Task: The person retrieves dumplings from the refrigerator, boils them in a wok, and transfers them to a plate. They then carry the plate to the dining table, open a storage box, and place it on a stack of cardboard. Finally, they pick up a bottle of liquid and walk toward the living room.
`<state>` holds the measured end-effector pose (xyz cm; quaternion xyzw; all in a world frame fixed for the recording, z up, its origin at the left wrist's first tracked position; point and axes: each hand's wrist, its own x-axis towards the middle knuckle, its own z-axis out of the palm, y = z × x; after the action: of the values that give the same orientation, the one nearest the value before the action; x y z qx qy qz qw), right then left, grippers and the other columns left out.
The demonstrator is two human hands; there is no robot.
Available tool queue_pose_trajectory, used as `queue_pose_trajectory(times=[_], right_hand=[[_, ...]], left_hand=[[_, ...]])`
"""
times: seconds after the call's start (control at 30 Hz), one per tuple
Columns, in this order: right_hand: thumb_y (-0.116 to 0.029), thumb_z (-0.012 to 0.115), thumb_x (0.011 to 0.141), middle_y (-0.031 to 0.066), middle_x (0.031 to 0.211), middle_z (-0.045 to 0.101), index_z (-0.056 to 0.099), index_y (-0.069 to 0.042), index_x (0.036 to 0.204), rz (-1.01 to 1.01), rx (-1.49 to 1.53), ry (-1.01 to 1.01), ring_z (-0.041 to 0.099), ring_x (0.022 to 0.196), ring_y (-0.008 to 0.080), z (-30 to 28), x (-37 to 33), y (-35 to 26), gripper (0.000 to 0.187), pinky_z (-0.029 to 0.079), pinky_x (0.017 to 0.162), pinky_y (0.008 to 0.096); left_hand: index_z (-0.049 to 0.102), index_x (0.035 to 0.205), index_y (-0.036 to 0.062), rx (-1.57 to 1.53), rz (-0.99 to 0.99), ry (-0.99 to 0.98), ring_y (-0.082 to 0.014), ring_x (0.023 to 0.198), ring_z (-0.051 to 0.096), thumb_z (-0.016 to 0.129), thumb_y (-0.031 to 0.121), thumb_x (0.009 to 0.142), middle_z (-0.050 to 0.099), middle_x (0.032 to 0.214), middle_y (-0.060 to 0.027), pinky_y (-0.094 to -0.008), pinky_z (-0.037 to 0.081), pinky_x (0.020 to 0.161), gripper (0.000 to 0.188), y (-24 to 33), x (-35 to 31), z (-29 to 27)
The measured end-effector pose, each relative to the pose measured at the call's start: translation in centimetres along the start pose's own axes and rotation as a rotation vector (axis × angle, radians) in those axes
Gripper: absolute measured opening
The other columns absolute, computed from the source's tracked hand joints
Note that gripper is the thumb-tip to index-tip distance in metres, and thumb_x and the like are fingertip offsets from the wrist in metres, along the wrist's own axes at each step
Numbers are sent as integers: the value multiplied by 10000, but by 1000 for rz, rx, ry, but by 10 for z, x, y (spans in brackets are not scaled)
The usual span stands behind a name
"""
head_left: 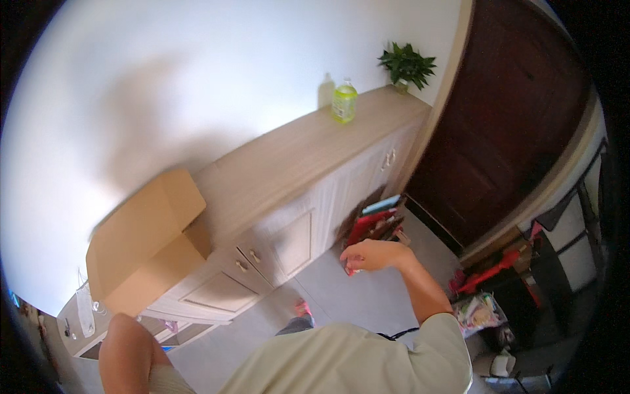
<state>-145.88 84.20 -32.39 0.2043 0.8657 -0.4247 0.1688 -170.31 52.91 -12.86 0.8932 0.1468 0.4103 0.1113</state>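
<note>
My right hand is held out in front of the cabinet, fingers curled together. A small bit of red shows at its fingertips, too small and blurred to name. Behind that hand, a stack of red, brown and light blue flat things leans near the cabinet's foot. My left arm is bent at the lower left, its upper end next to an open cardboard box. The left hand itself does not show. The box lies at the near left end of the long wood-grain cabinet, flaps spread.
A bottle of yellow-green liquid and a leafy green plant stand on the cabinet top. Beyond is a dark brown door. At right are a filled clear plastic bag and dark furniture. A lower shelf unit sits at left.
</note>
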Motion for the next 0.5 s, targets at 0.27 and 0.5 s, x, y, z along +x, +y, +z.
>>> queue_pose_trajectory(times=[0.27, 0.5], right_hand=[[-8, 569, 794, 65, 1034, 559, 496, -3, 1111, -356, 665, 691, 557, 928, 158, -140, 115, 89, 326, 470, 763, 279], [-20, 627, 674, 106, 1056, 532, 463, -9, 1117, -79, 590, 1201, 551, 895, 182, -283, 206, 209, 472, 478, 731, 288]], left_hand=[[524, 1058, 26, -215, 8, -187, -210, 890, 566, 604, 108, 788, 584, 942, -108, -351, 451, 791, 293, -127, 56, -48], [509, 1091, 24, -496, -197, -382, -202, 891, 567, 601, 61, 797, 581, 945, -104, -351, 453, 792, 310, -293, 97, -65]])
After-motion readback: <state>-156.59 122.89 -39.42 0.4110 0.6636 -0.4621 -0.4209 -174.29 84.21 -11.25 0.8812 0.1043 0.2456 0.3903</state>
